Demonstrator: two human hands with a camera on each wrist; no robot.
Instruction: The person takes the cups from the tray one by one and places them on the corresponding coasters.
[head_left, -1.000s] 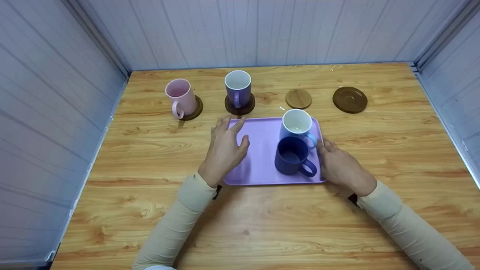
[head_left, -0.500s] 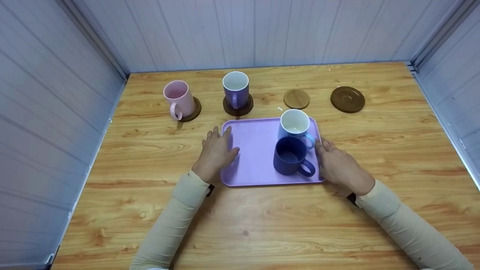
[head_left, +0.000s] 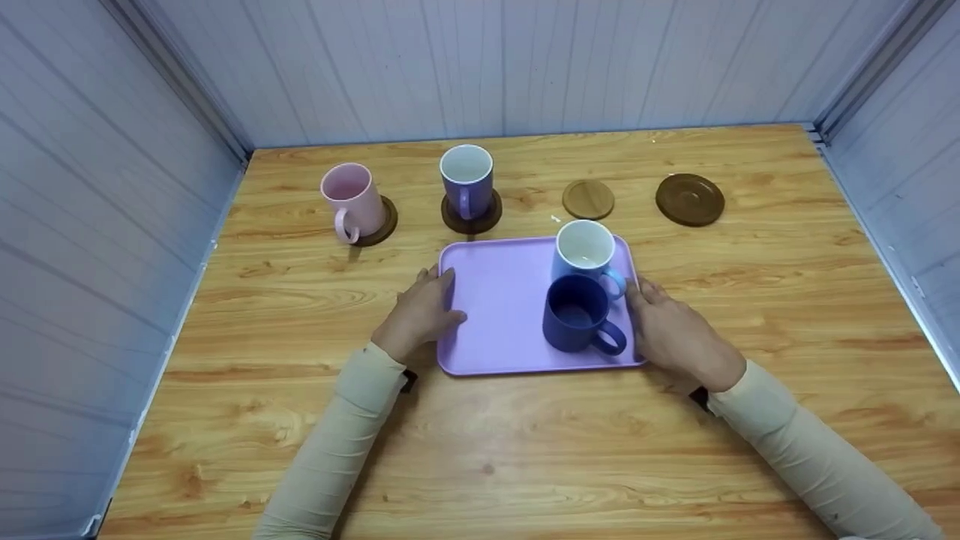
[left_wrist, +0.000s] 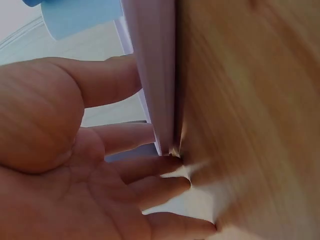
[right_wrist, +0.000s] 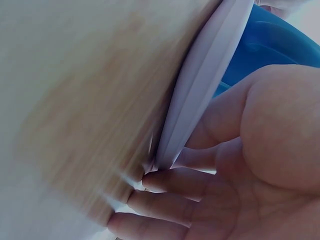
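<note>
A purple tray [head_left: 495,322] lies on the table. My left hand [head_left: 420,311] is at its left edge, with the thumb over the rim and the index finger against the edge. In the left wrist view the other fingers [left_wrist: 160,190] touch the tabletop. My right hand [head_left: 679,334] holds the right edge the same way, thumb [right_wrist: 220,117] over the rim and fingertips down at the table. On the tray's right half stand a light blue mug [head_left: 585,247] and, in front of it, a dark blue mug [head_left: 570,322], both handles to the right.
Behind the tray, a pink mug [head_left: 356,199] stands partly on a dark coaster [head_left: 386,225]. A purple mug [head_left: 466,180] sits on another dark coaster [head_left: 489,217]. Farther right lie a light wooden coaster [head_left: 589,199] and a dark brown coaster [head_left: 690,199]. Panels wall the table's back and sides.
My left hand has moved left and down from above the tray to its left edge. The right hand has stayed at the right edge. Tray and mugs keep their places.
</note>
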